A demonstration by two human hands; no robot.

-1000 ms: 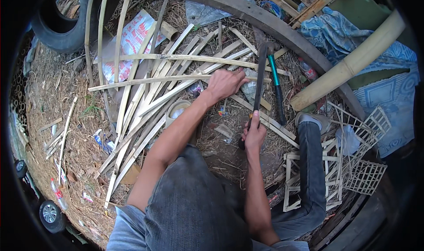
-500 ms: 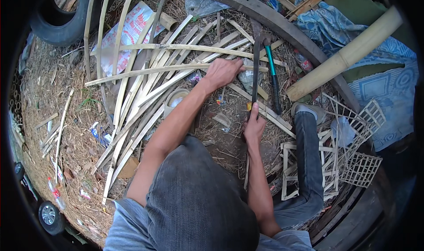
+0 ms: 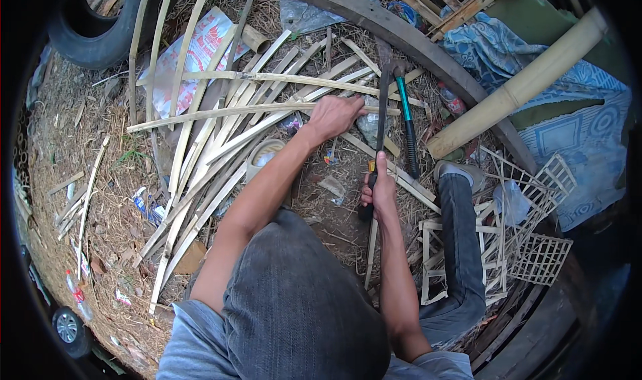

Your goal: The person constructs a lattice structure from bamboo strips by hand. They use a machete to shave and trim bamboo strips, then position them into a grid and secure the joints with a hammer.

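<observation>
My left hand (image 3: pixel 334 116) reaches forward and closes on a long split bamboo strip (image 3: pixel 221 112) that lies across the pile of bamboo strips (image 3: pixel 200 172). My right hand (image 3: pixel 378 191) grips the dark handle of a long machete (image 3: pixel 381 119), its blade pointing away from me. Just right of the blade, on the ground, lies a hammer with a green and black handle (image 3: pixel 405 129). My knees in grey trousers fill the lower middle.
A thick bamboo pole (image 3: pixel 521 85) slants at upper right over blue cloth (image 3: pixel 575 132). Small bamboo lattice frames (image 3: pixel 528 246) lie at right by my foot (image 3: pixel 455 171). A tyre (image 3: pixel 100 39) sits upper left, a printed sack (image 3: pixel 194 59) beside it, a tape roll (image 3: pixel 264 158) near my forearm.
My left hand has slid left and slightly toward me along the strip. The right hand with the machete has stayed nearly in place. The view shifted a little.
</observation>
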